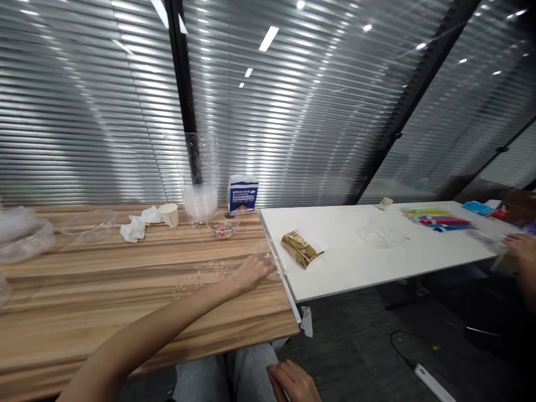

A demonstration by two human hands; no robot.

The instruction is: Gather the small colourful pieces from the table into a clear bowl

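My left hand reaches across the wooden table to its right edge, fingers closed at a clear plastic bowl that is partly hidden behind it. Left of that hand lies a loose scatter of small coloured beads. Farther back, a clear bowl holds more multicoloured beads. Low in the view, my right hand is beside my lap with curled fingers; what they hold, if anything, I cannot make out.
A gold packet lies on the white table. A paper cup, crumpled tissues and a blue-and-white box stand along the back. Another person's hand shows at right, near coloured strips. A power strip lies on the floor.
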